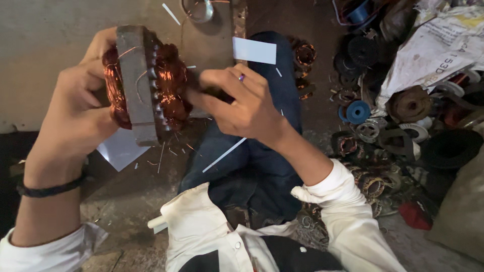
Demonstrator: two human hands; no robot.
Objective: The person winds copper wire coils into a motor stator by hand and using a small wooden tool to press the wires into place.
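Stator core point(135, 83) sits upper left of frame, clamped in left hand point(75, 111). Copper windings point(171, 85) already seated both sides. Right hand point(242, 103) fingers pinched shut at the coil; white insulation strips point(254, 50) lie unused nearby.

Copper-orange windings point(171, 85) on grey stator core point(133, 75), blue spool point(358, 112), white paper strip point(254, 50), dark blue trousers point(267, 161)

A grimy concrete floor point(126, 201) fills the near ground, dim and strewn with thin wire clippings. At far left stands a pale, stained wall point(45, 35). To the right a heap of scrap parts point(393, 116) lies beside a crumpled white sack point(433, 50).
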